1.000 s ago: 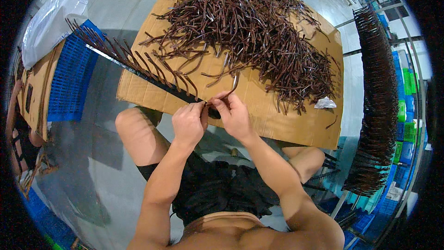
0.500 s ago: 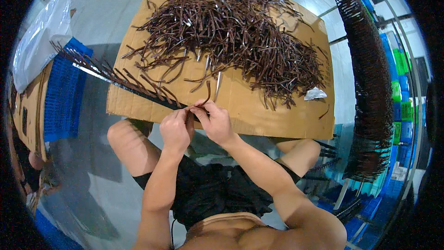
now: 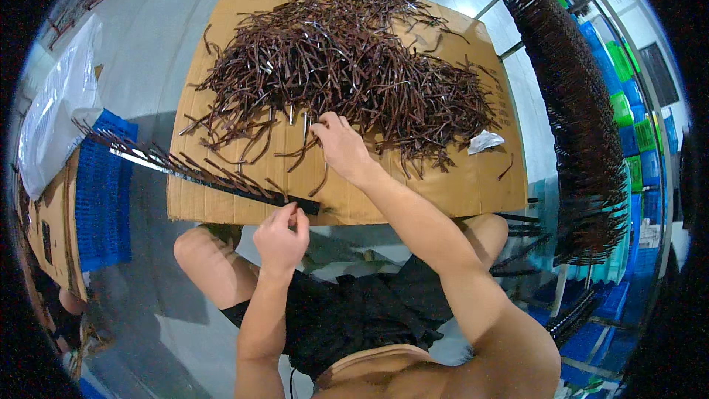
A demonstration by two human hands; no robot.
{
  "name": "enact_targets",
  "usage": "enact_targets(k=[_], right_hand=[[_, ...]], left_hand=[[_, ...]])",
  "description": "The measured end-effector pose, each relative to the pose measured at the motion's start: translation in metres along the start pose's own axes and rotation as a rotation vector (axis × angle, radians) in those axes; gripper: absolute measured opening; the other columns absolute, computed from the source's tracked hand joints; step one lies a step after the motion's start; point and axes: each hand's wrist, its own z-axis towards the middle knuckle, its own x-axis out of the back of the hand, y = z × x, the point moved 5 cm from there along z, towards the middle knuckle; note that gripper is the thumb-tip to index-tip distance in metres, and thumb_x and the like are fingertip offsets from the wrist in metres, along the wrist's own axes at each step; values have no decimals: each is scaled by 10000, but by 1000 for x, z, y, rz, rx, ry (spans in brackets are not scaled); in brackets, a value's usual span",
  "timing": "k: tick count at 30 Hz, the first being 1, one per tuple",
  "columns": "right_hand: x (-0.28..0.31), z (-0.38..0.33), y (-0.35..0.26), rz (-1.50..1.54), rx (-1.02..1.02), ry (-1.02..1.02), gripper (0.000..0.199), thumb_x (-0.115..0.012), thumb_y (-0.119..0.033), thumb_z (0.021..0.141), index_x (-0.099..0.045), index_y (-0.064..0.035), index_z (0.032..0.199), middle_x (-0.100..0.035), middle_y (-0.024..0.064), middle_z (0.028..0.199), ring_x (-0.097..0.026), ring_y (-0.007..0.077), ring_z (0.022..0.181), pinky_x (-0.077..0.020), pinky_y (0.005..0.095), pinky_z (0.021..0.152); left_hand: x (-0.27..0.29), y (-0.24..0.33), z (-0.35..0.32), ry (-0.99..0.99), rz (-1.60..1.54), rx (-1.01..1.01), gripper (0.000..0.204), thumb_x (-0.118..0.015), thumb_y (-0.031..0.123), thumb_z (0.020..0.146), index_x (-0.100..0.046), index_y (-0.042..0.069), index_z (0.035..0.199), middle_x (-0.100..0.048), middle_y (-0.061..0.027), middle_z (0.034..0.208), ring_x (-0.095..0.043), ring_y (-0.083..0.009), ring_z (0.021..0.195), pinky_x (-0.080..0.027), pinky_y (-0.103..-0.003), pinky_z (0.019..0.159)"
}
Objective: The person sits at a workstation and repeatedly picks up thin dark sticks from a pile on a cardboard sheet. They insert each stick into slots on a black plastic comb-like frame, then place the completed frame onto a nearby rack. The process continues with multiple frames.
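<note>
A long black bar [image 3: 306, 205] set with a row of brown strips slants from the upper left onto the cardboard's near edge. At its near end is my left hand [image 3: 281, 240], fingers pinched against the bar's lower edge. My right hand [image 3: 343, 148] reaches over the near edge of a large heap of thin dark brown strips [image 3: 347, 59]. Its fingers are bent together at the heap; what lies between the fingertips is hidden. A loose brown strip [image 3: 320, 181] lies on the cardboard below my right hand.
A large cardboard sheet [image 3: 413, 196] carries the heap and a crumpled white scrap [image 3: 484, 141]. On the right hangs a dense rack of dark strips [image 3: 572, 118], with green and blue crates [image 3: 624, 107] behind. A blue corrugated piece [image 3: 107, 192] and a white plastic bag [image 3: 63, 103] are at left.
My right hand has left my left hand and the bar, moving up to the heap's edge. The left hand stays at the bar, slightly lower. The whole view has shifted a little.
</note>
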Motion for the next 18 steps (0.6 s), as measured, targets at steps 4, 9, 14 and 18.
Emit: enact_targets(k=[4,9,14,18], right_hand=[[-12,-11,8,-82,3,-130,238,-569,-34,766,-607,-42,1000,-532,104,1074,-509,305,1086,-516,382,819],[-3,-54,-36,397,-153,-108,175,-573,-95,854,-595,-14,1007,-635,148,911,-627,316,914,-519,386,736],[11,-89,-63,937,-372,-86,142,-555,-85,939,-578,26,1025,-688,131,941,-681,199,869,-530,303,753],[7,-92,-67,850,-299,-25,142,-554,-90,939,-570,16,1032,-684,141,919,-679,229,843,-528,313,721]], left_hand=[[-7,3,1,23,71,-8,180,-715,211,796,-690,47,865,-652,-95,680,-626,-268,581,-494,-358,550],[-8,5,3,15,162,-71,131,-674,166,828,-673,37,852,-656,-119,718,-626,-295,614,-487,-380,548],[-9,8,3,30,118,-149,85,-634,131,834,-650,50,856,-644,-121,771,-616,-323,635,-485,-400,556],[-8,11,4,2,74,-157,58,-619,114,824,-625,57,820,-625,-115,758,-610,-328,641,-480,-406,557]])
